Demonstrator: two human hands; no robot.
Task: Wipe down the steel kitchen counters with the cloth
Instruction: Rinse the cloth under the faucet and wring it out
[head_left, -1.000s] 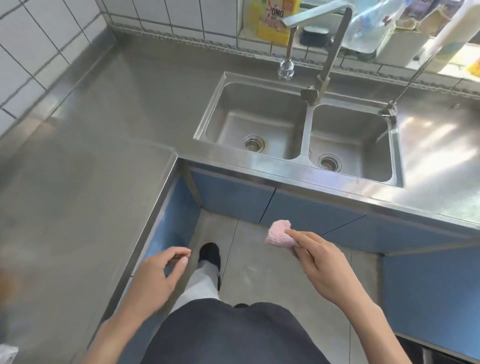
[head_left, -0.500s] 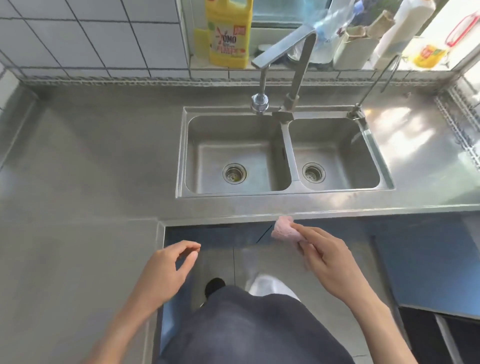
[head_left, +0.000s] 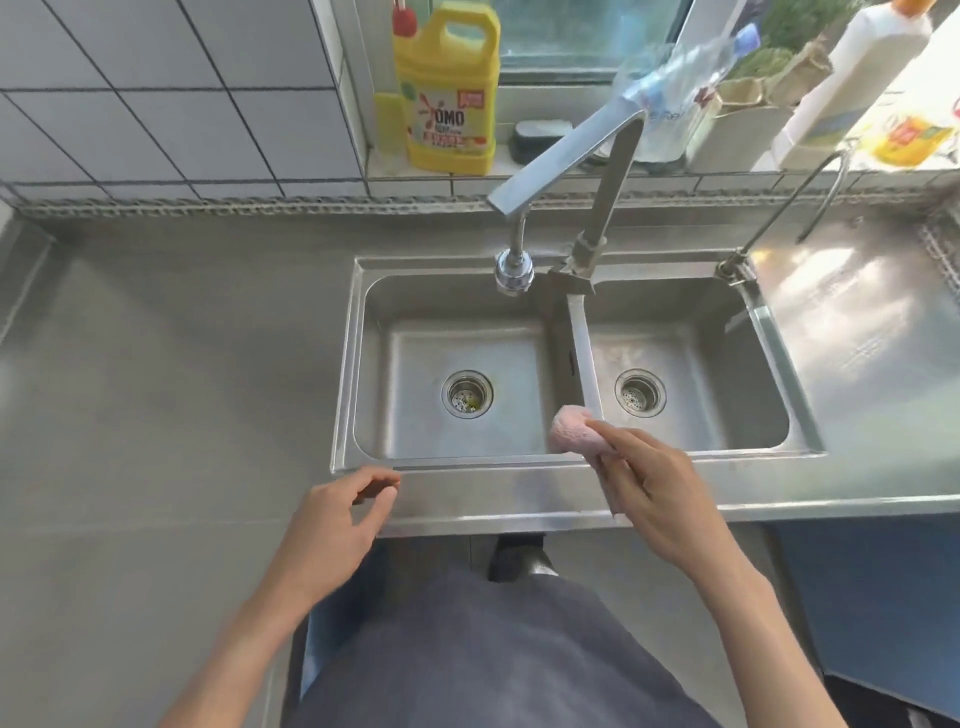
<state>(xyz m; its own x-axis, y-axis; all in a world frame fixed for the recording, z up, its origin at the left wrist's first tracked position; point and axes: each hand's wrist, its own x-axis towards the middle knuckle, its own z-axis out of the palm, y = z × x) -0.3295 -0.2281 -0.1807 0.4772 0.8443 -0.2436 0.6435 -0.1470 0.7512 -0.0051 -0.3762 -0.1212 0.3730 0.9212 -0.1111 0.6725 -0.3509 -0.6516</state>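
Wall: white tiles stand behind the counter at the far left.
Counter, left part: the steel counter runs from the left edge to the sink and also comes forward along the left side, in the shape of an L.
Left hand: the left hand hangs over the front edge of the counter, just before the left front corner of the sink. The fingers are loosely curled, thumb and forefinger are apart, and it holds nothing.
Window sill: a yellow detergent jug marked OMO stands upright, with a dark sponge beside it on the right, then a clear plastic bottle and a white bottle further right.
Sink: a double steel sink with a drain in the left basin and a drain in the right basin.
Tap: a tall steel faucet rises at the back of the divider, and its spout reaches over the left basin.
Cloth: the pink cloth is bunched up at the front end of the divider between the two basins. If it touches the steel or not, I cannot tell.
Right hand: the right hand pinches the cloth with curled fingers, over the front rim of the sink.
Small tap: a thin curved faucet stands at the back right corner of the sink.
Counter, right part: bright sunlight lies on the steel there.
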